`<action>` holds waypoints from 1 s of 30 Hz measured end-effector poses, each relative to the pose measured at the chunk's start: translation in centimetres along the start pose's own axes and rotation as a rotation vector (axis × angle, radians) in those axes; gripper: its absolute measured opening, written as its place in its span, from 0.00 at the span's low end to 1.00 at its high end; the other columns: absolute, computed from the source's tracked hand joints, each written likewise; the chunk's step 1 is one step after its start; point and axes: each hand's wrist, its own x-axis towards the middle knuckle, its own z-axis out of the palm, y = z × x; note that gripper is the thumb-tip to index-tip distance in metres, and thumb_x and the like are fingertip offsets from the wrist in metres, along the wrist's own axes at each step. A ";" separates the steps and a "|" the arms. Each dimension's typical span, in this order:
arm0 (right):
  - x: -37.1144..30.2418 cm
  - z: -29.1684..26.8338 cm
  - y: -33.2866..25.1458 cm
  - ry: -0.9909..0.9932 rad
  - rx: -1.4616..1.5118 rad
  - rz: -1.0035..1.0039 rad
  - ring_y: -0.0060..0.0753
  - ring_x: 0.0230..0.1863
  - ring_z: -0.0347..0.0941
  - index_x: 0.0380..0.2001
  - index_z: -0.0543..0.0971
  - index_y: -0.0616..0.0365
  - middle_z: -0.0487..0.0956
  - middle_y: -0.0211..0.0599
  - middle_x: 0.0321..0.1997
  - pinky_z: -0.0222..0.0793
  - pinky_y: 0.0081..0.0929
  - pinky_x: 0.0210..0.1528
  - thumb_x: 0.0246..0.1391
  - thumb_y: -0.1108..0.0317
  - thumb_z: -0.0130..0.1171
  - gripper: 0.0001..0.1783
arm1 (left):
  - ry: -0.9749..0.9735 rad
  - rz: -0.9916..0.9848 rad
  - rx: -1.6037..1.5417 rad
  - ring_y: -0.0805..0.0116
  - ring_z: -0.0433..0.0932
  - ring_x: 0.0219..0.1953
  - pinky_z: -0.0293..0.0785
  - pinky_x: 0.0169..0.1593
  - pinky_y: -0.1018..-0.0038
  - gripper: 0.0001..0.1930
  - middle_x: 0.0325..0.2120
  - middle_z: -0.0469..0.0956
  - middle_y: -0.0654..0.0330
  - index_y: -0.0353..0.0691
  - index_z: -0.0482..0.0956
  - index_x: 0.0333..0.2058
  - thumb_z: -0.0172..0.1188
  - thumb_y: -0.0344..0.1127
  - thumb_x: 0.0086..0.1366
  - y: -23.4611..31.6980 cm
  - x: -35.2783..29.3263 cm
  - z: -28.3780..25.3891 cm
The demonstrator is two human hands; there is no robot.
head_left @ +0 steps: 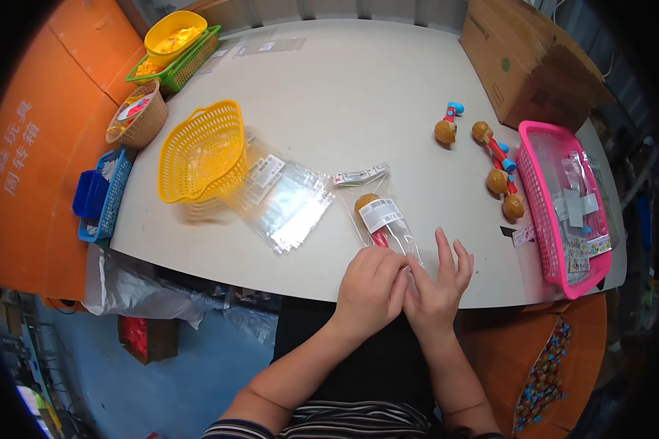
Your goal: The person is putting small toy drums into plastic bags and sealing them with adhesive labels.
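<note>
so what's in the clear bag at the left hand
A toy with a brown ball and a red part shows through the bag. The white label covers some of it, and the left hand hides part of the lower end, so that can't be seen.

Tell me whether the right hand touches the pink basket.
Apart. The head view plainly shows a stretch of pale tabletop between the right hand and the pink basket.
</note>
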 end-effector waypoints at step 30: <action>0.2 1.5 -1.7 -0.122 0.045 0.201 0.54 0.66 0.61 0.36 0.82 0.59 0.71 0.44 0.61 0.33 0.84 0.62 0.44 0.71 0.65 0.12 | -0.099 0.023 0.009 0.53 0.76 0.32 0.73 0.38 0.64 0.10 0.29 0.76 0.54 0.36 0.77 0.34 0.64 0.22 0.50 0.0 -1.0 -1.1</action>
